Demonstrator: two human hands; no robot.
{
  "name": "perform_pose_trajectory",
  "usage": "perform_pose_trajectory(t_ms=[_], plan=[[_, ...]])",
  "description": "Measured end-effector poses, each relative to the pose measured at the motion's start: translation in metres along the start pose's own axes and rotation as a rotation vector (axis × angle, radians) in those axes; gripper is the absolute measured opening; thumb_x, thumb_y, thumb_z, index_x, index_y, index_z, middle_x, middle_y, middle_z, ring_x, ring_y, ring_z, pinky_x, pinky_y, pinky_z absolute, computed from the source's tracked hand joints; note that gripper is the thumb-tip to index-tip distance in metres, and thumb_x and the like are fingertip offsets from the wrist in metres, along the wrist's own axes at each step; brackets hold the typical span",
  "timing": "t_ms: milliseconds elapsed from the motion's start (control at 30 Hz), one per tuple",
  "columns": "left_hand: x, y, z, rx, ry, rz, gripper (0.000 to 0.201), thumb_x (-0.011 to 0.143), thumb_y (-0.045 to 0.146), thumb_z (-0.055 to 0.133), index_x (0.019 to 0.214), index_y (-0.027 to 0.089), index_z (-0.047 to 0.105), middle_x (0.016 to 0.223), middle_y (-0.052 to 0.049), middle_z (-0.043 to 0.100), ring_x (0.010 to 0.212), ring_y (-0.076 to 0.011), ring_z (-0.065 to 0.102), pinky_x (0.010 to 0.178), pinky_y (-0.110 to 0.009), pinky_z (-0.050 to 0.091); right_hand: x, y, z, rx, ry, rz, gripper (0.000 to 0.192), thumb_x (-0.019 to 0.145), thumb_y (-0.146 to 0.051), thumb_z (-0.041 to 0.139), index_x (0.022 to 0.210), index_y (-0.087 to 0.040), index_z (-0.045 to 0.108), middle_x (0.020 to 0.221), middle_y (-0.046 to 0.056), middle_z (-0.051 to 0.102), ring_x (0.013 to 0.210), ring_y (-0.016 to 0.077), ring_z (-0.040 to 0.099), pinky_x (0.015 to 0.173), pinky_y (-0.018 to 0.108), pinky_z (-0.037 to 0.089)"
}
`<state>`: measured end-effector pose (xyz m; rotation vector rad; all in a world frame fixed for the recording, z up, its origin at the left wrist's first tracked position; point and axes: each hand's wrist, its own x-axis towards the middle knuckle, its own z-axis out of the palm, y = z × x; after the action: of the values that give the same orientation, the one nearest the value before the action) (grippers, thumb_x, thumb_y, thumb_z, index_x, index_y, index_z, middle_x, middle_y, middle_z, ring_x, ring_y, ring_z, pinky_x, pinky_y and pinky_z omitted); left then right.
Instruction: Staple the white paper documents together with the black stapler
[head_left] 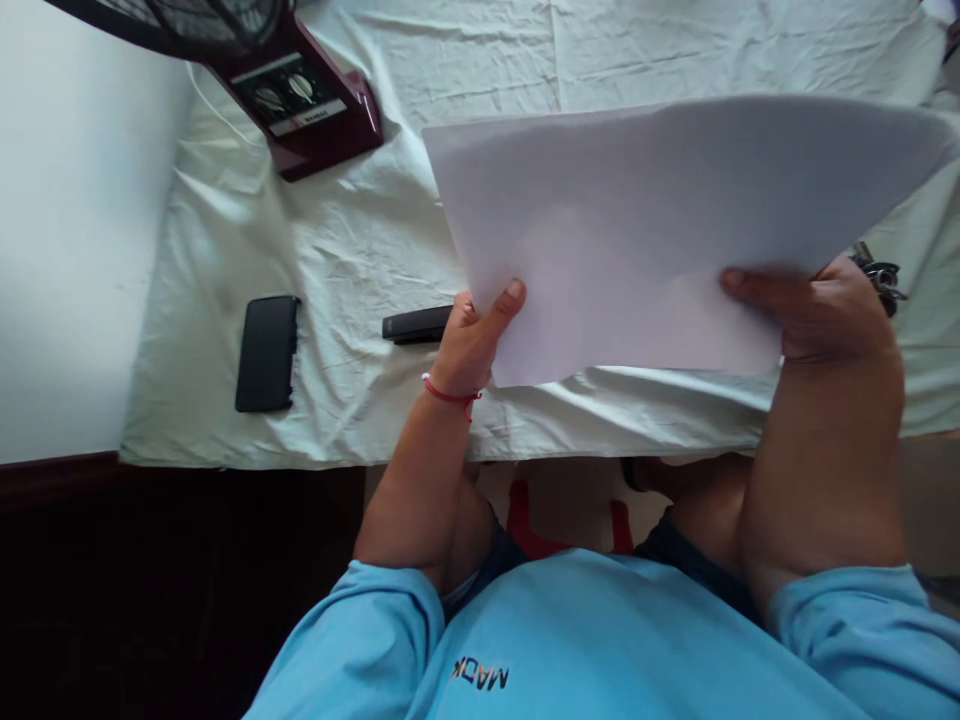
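A large white sheet of paper point(645, 220) is held up over the table, tilted toward me. My left hand point(472, 340) pinches its near left corner, thumb on top; a red thread circles that wrist. My right hand point(810, 310) grips the sheet's near right edge with the thumb lying across it. Just left of my left hand a black stapler point(416, 324) lies on the white cloth point(360, 230), partly hidden behind the hand.
A black phone point(267, 352) lies on the cloth at the left. A dark red fan base point(307, 100) with two knobs stands at the back left. A bunch of keys point(881, 275) peeks out behind my right hand. A white wall borders the left.
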<state>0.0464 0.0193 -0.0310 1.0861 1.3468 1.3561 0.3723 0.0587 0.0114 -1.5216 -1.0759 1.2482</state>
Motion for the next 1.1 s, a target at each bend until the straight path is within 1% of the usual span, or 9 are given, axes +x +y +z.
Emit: perform_pose_trajectory(t_ms=[67, 133, 233, 300, 400, 533, 767, 867, 1100], plan=[[0.001, 0.001, -0.001, 0.017, -0.044, 0.002, 0.064, 0.079, 0.087, 0.080, 0.094, 0.024, 0.074, 0.092, -0.006, 0.079, 0.093, -0.0279, 0.081, 0.077, -0.040, 0.071, 0.002, 0.000, 0.000, 0.001, 0.022, 0.018, 0.057, 0.051, -0.032, 0.101, 0.101, -0.018, 0.078, 0.115, 0.006, 0.076, 0.097, 0.0196, 0.070, 0.098, 0.040, 0.064], [0.000, 0.002, -0.003, 0.058, -0.034, 0.085, 0.058, 0.085, 0.080, 0.080, 0.098, 0.024, 0.074, 0.091, -0.006, 0.079, 0.090, -0.0248, 0.080, 0.079, -0.036, 0.068, 0.002, -0.002, 0.000, 0.002, 0.046, 0.025, 0.055, 0.049, -0.030, 0.101, 0.097, -0.018, 0.079, 0.111, 0.005, 0.077, 0.095, 0.0192, 0.070, 0.097, 0.040, 0.064], [-0.004, 0.004, -0.008, 0.162, 0.077, 0.245, 0.050, 0.092, 0.065, 0.081, 0.122, 0.027, 0.071, 0.102, -0.005, 0.079, 0.094, -0.0220, 0.079, 0.083, -0.033, 0.065, 0.002, -0.005, 0.002, -0.010, 0.084, 0.060, 0.054, 0.045, -0.027, 0.100, 0.095, -0.019, 0.079, 0.109, 0.004, 0.078, 0.096, 0.0193, 0.070, 0.101, 0.041, 0.063], [-0.008, 0.006, -0.010, 0.252, 0.172, 0.281, 0.055, 0.094, 0.054, 0.081, 0.140, 0.031, 0.061, 0.108, -0.005, 0.078, 0.092, -0.0207, 0.079, 0.080, -0.032, 0.064, 0.004, -0.005, 0.002, -0.018, 0.106, 0.085, 0.055, 0.043, -0.026, 0.099, 0.095, -0.019, 0.080, 0.109, 0.004, 0.078, 0.095, 0.0197, 0.070, 0.100, 0.041, 0.063], [-0.013, 0.011, -0.014, 0.372, 0.295, 0.335, 0.059, 0.095, 0.038, 0.078, 0.148, 0.033, 0.052, 0.121, -0.007, 0.077, 0.093, -0.0203, 0.078, 0.079, -0.032, 0.062, 0.008, -0.001, 0.000, -0.051, 0.109, 0.089, 0.057, 0.044, -0.029, 0.101, 0.097, -0.019, 0.082, 0.111, 0.004, 0.079, 0.094, 0.0193, 0.070, 0.094, 0.038, 0.063], [-0.010, 0.014, -0.024, 0.415, 0.428, 0.415, 0.041, 0.095, 0.027, 0.072, 0.133, 0.028, 0.055, 0.120, -0.007, 0.076, 0.108, -0.0229, 0.076, 0.086, -0.033, 0.059, 0.013, 0.004, 0.004, -0.065, 0.057, 0.113, 0.060, 0.044, -0.031, 0.102, 0.099, -0.017, 0.083, 0.111, 0.005, 0.079, 0.092, 0.0194, 0.071, 0.083, 0.033, 0.062], [0.009, 0.001, -0.047, 0.433, 0.572, 0.320, 0.015, 0.090, 0.017, 0.066, 0.104, 0.022, 0.064, 0.105, -0.005, 0.074, 0.107, -0.0214, 0.072, 0.102, -0.037, 0.054, 0.018, 0.008, 0.018, -0.112, -0.033, 0.159, 0.055, 0.049, -0.029, 0.100, 0.098, -0.014, 0.081, 0.108, 0.009, 0.078, 0.085, 0.0196, 0.069, 0.072, 0.030, 0.060], [0.013, -0.003, -0.053, 0.497, 0.552, 0.266, 0.010, 0.089, 0.013, 0.064, 0.094, 0.020, 0.069, 0.097, -0.004, 0.073, 0.098, -0.0205, 0.070, 0.100, -0.038, 0.054, 0.019, 0.011, 0.023, -0.108, -0.067, 0.196, 0.051, 0.052, -0.029, 0.098, 0.097, -0.013, 0.079, 0.107, 0.010, 0.078, 0.084, 0.0191, 0.068, 0.067, 0.028, 0.058], [0.014, -0.004, -0.060, 0.609, 0.425, 0.178, 0.018, 0.089, 0.009, 0.060, 0.091, 0.021, 0.074, 0.095, -0.005, 0.077, 0.096, -0.0229, 0.071, 0.098, -0.039, 0.053, 0.014, 0.008, 0.039, -0.120, -0.067, 0.249, 0.037, 0.059, -0.026, 0.094, 0.087, -0.013, 0.075, 0.093, 0.007, 0.076, 0.074, 0.0149, 0.063, 0.062, 0.026, 0.056]])
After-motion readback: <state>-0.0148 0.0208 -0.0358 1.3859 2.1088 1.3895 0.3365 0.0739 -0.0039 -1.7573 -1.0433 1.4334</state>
